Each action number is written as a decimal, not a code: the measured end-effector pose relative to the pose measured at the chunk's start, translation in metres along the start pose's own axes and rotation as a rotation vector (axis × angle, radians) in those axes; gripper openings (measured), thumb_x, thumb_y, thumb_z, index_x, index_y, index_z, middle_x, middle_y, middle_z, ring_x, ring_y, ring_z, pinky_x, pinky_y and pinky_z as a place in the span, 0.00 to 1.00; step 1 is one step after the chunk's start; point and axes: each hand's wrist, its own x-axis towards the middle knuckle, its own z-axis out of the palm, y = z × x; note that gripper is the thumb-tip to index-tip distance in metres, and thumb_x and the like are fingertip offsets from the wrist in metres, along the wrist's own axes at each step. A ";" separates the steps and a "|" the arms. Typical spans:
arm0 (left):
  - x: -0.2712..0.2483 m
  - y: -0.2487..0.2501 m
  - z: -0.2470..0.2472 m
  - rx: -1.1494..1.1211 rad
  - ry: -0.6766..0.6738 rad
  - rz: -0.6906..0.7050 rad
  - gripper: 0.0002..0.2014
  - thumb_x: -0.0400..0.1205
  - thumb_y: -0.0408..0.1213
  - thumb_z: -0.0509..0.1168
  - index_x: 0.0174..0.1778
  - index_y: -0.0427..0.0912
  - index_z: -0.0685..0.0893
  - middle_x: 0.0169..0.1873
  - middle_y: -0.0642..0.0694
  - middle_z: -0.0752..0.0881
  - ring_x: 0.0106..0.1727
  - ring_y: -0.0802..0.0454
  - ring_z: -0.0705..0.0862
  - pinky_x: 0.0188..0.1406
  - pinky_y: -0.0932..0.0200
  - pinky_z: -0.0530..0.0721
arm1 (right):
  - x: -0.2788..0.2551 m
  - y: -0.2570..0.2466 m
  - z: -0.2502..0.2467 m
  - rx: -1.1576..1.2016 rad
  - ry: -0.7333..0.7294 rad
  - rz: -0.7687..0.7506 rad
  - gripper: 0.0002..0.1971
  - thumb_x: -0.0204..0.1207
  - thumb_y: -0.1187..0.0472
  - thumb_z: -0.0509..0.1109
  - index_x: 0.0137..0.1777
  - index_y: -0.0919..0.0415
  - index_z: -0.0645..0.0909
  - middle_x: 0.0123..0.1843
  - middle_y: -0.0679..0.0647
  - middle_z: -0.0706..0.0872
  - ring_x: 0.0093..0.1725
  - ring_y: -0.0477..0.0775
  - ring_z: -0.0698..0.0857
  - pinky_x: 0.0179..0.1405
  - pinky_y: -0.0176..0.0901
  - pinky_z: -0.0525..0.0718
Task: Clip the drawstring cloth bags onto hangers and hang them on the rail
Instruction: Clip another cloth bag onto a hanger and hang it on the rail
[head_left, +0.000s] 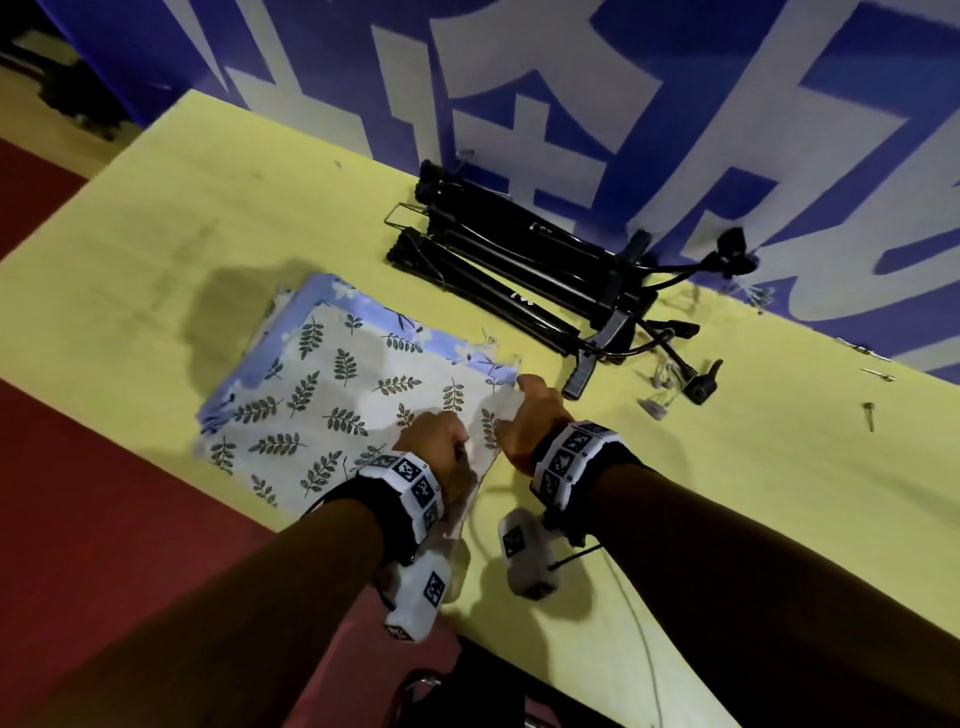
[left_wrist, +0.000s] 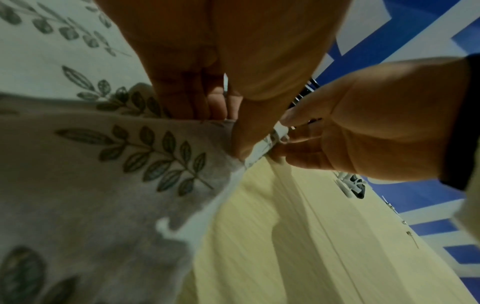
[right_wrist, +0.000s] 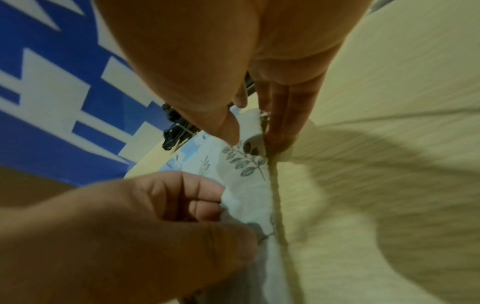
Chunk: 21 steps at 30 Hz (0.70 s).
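Note:
A cream cloth bag with dark leaf print (head_left: 332, 405) lies on top of a blue floral bag (head_left: 363, 306) on the yellow table (head_left: 208, 218). My left hand (head_left: 441, 441) pinches the leaf bag's right edge (left_wrist: 233, 144), thumb over the cloth. My right hand (head_left: 530, 410) pinches the same edge at its far corner (right_wrist: 254, 131), thumb on top and fingers beneath. The left hand (right_wrist: 182, 205) also shows in the right wrist view, the right hand (left_wrist: 337, 133) in the left wrist view. A pile of black clip hangers (head_left: 519, 270) lies beyond the bags.
A blue and white banner (head_left: 571, 104) stands along the table's far edge. Small clear clips and bits of metal (head_left: 660, 384) lie to the right of the hangers. A thin white cord (head_left: 639, 623) trails across the near table. Red floor (head_left: 78, 493) lies to the left.

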 end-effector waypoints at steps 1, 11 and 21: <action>0.001 0.001 0.000 -0.033 -0.003 0.003 0.14 0.67 0.39 0.74 0.43 0.54 0.77 0.50 0.48 0.82 0.52 0.46 0.84 0.56 0.53 0.83 | 0.003 0.002 -0.001 0.028 -0.009 0.023 0.31 0.77 0.56 0.70 0.78 0.53 0.62 0.70 0.59 0.76 0.62 0.62 0.82 0.60 0.47 0.80; 0.003 0.042 0.008 -0.029 0.092 0.070 0.26 0.63 0.55 0.77 0.47 0.45 0.76 0.46 0.46 0.76 0.48 0.45 0.78 0.49 0.52 0.81 | 0.018 0.005 -0.023 0.470 -0.020 0.094 0.18 0.77 0.67 0.69 0.60 0.48 0.69 0.45 0.59 0.87 0.34 0.57 0.87 0.30 0.43 0.84; -0.034 0.179 -0.036 -0.318 0.096 0.353 0.05 0.76 0.38 0.69 0.38 0.45 0.78 0.28 0.51 0.77 0.28 0.54 0.73 0.28 0.59 0.68 | -0.035 0.050 -0.143 0.686 0.125 -0.035 0.06 0.81 0.61 0.65 0.49 0.59 0.83 0.31 0.57 0.82 0.24 0.55 0.78 0.21 0.36 0.74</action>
